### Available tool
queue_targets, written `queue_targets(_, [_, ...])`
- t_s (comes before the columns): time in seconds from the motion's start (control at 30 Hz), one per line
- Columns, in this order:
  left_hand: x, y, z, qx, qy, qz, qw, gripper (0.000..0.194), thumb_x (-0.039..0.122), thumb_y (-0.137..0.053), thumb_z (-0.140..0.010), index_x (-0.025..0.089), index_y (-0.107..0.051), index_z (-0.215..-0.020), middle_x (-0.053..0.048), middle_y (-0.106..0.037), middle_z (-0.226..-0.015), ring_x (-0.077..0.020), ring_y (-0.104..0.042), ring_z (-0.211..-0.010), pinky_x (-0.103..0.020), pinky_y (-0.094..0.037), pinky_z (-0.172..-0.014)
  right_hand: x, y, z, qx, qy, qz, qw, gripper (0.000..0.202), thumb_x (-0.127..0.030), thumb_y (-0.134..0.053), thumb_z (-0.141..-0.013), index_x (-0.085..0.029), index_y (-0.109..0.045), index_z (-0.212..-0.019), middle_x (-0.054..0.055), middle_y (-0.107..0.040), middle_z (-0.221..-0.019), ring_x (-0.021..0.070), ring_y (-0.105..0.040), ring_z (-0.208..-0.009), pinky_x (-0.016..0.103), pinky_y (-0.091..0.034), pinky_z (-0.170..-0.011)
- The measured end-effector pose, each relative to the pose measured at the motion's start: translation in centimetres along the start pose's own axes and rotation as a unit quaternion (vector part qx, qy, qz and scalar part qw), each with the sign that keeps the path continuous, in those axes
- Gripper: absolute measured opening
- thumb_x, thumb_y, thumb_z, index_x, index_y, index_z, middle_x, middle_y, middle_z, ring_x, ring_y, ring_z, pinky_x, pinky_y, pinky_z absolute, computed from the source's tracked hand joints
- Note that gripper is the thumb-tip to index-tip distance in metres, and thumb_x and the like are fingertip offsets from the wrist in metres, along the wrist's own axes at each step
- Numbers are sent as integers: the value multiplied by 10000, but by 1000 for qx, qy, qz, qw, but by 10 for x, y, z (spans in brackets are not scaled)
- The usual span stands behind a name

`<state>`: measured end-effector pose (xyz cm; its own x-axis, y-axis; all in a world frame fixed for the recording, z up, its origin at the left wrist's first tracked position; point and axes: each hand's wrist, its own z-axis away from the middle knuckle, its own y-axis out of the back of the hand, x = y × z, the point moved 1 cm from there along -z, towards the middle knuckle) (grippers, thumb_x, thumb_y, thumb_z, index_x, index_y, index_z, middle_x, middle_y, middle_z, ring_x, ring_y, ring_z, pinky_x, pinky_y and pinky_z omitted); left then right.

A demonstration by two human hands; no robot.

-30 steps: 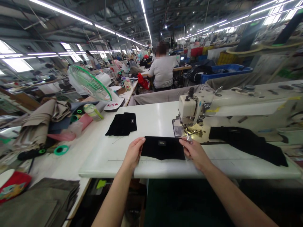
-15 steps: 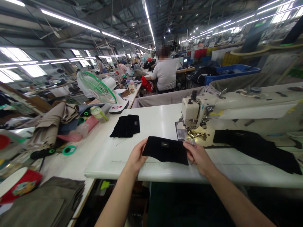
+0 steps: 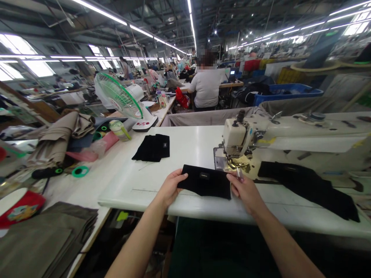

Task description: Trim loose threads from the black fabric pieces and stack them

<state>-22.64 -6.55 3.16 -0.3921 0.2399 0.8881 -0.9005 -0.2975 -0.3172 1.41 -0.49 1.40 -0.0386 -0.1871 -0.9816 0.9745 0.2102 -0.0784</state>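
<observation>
Now that its right end has dipped slightly, one black labelled panel (image 3: 204,187), pinched at opposite ends by left hand (image 3: 171,188) and right hand (image 3: 246,193) (small metal tool (image 3: 239,173) alongside), remains in handling, before the sewing machine (image 3: 232,136).

Shows a matte black, roughly rectangular fabric piece (image 3: 206,186) with a small black rectangular label (image 3: 204,176) near its top edge. Held by both ends, spread fairly flat above the glossy white tabletop (image 3: 191,143). Includes a small silvery metal tool (image 3: 239,172), partly hidden at the right hand (image 3: 236,184).
</observation>
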Motion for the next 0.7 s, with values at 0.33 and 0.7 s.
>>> queue_targets(0.33, [-1,1,4,-44,26,0,999,183,181,-752,-713,149,-745,-893,-66,-742,-811,-143,-660,-678,-225,-507,-643,-4,16,-2,-146,-28,78,986,343,-499,-733,-719,-175,-623,-695,-88,-383,-419,58,-297,-387,216,-199,-410])
queue_targets(0.7, [-3,-16,10,-59,39,-49,996,205,349,-763,-742,147,-742,-764,-60,-723,-717,-144,-626,-608,-232,-462,-589,-13,-10,-6,-249,-38,112,961,216,-355,-776,-681,-167,-740,-782,21,-721,-720,166,-645,-678,277,-487,-670])
